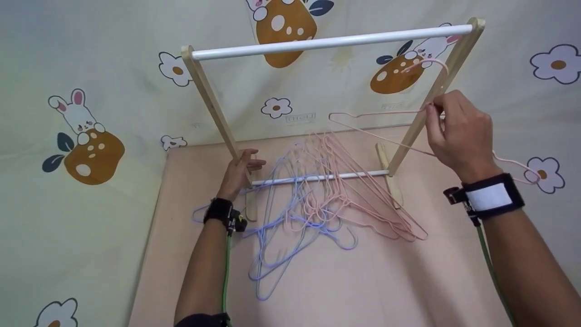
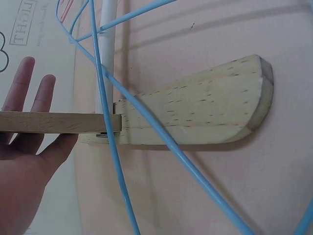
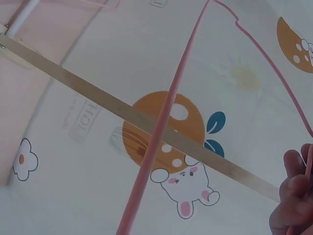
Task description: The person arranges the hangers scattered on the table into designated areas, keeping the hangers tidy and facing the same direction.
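Up beside the right post of a wooden rack (image 1: 458, 50), my right hand (image 1: 463, 131) pinches a pink clothes hanger (image 1: 381, 112) near the base of its hook. The hook arches above the fingers, below the white top bar (image 1: 331, 42). The right wrist view shows curled fingers (image 3: 296, 191) on the hanger's pink wire (image 3: 164, 117). Low on the rack's left post (image 2: 58, 122), my left hand (image 1: 236, 175) rests with its fingers extended past the wood. Blue hanger wires (image 2: 166, 137) cross close by it in the left wrist view.
Several pink hangers (image 1: 363, 211) and blue hangers (image 1: 277, 263) lie tangled over the rack's lower bar (image 1: 363, 174) and the pale pink tabletop (image 1: 363, 281). Behind the rack hangs a patterned cloth (image 1: 113, 45). Green cables (image 1: 225, 277) run along both forearms.
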{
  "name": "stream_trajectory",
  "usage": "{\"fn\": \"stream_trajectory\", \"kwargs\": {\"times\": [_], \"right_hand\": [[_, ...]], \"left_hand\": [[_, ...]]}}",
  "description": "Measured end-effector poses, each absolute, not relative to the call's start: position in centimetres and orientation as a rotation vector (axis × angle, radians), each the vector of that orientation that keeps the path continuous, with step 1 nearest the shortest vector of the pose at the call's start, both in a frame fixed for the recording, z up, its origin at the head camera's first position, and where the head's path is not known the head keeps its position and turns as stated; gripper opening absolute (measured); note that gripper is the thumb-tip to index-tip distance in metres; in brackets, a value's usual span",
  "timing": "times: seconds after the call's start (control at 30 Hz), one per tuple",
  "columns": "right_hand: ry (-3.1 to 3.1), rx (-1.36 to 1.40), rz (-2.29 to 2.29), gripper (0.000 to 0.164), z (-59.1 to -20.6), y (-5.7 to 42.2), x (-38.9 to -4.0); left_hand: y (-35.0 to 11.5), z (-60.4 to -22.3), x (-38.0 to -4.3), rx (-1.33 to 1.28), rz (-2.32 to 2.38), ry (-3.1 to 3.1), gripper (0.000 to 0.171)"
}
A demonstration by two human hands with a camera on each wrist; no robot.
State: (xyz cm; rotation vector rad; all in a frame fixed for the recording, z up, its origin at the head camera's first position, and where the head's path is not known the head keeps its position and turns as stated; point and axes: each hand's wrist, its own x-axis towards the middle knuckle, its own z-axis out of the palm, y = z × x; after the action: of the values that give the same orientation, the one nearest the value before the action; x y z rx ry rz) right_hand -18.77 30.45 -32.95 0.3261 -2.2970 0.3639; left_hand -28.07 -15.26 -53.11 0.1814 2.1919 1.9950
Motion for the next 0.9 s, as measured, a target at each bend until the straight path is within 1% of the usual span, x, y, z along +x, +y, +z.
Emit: {"fn": "stream_trajectory", "kwargs": {"times": [0.13, 0.37, 0.47, 0.57, 0.73, 0.9], "right_hand": [[-2.266, 0.309, 0.366, 0.03, -31.6, 31.0, -19.3], [-2.216, 0.238, 0.398, 0.032, -29.6, 31.8, -20.2], [-2.193, 0.227, 0.409, 0.032, -28.9, 32.1, -20.6], [-2.178, 0.222, 0.409, 0.033, -28.6, 32.3, -21.0], [-2.165, 0.2, 0.425, 0.033, -28.6, 32.6, -21.5], [-2.203, 0.162, 0.445, 0.037, -28.9, 32.6, -21.6]], "left_hand": [[-15.3, -53.3, -28.0, 0.237, 2.056, 2.151, 0.055], [-15.2, -53.1, -27.9, 0.224, 2.034, 2.191, 0.055], [-15.2, -52.6, -27.7, 0.232, 2.045, 2.153, 0.051], [-15.1, -52.6, -27.7, 0.235, 2.052, 2.148, 0.053], [-15.1, -53.1, -28.0, 0.189, 2.02, 2.204, 0.065], [-15.1, -53.2, -28.0, 0.171, 2.003, 2.217, 0.066]]}}
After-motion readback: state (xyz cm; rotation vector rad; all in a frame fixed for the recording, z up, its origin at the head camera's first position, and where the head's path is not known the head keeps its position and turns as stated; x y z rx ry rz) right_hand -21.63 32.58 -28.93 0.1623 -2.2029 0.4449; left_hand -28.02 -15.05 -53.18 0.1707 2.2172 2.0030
